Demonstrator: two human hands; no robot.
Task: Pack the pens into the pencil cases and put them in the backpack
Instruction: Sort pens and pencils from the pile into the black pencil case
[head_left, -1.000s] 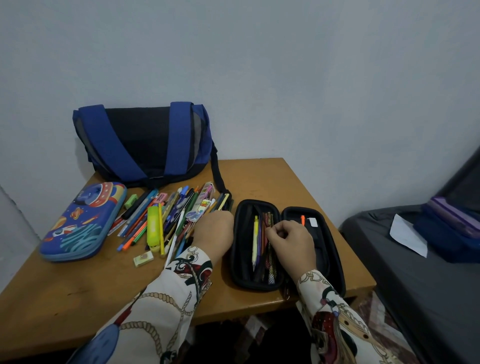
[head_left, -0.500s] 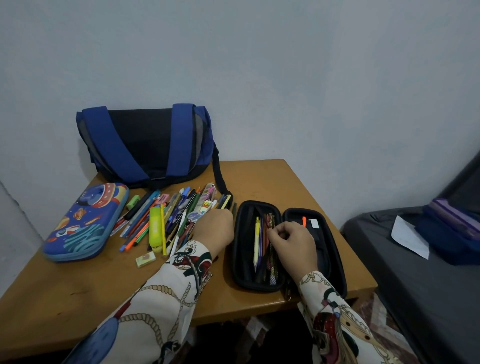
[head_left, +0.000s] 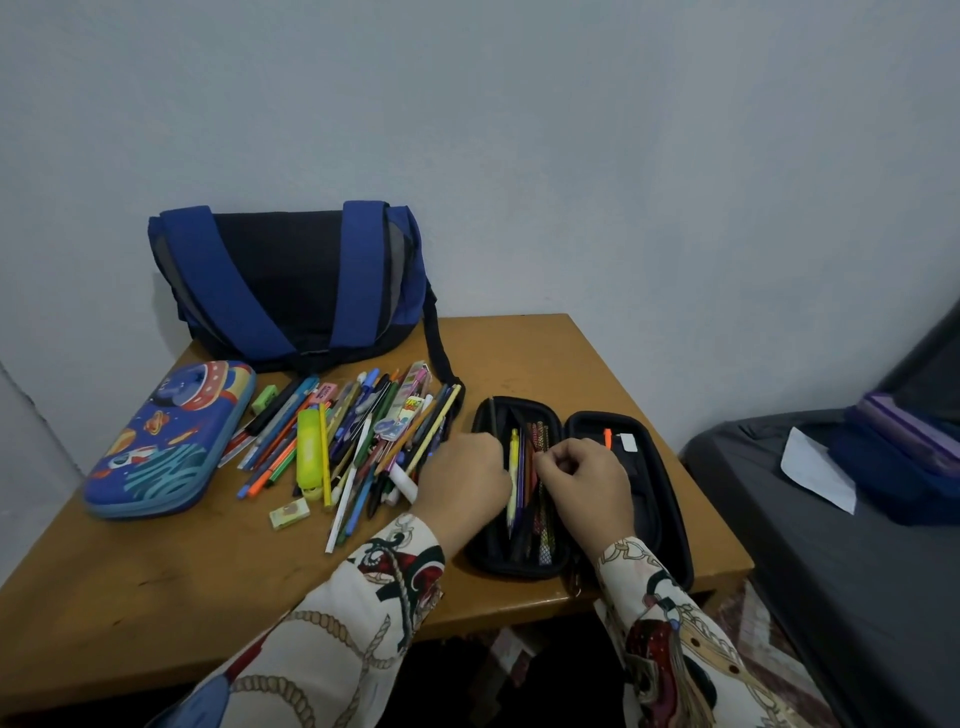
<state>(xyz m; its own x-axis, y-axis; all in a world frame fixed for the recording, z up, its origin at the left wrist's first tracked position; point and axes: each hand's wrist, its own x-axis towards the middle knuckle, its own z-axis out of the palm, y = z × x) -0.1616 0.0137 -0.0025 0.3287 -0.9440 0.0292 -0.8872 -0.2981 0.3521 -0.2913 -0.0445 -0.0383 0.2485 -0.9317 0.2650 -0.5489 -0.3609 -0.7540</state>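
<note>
Left hand (head_left: 464, 480) shifted rightward, reaching black case (head_left: 670, 499) rim.

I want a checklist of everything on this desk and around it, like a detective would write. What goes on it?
Surface: wooden table, bare at its far right corner.
Job's things: black pencil case lies open with several pens inside; loose pens heaped left of it; space-print pencil case shut; blue backpack at the back by the wall.
Clutter: small eraser in front of the heap.
Grippers: left hand curled at the heap's edge; what it holds is hidden. Right hand pinches something inside the open case.
Cables: nothing seen.
Surroundings: dark bed at right with white paper.
</note>
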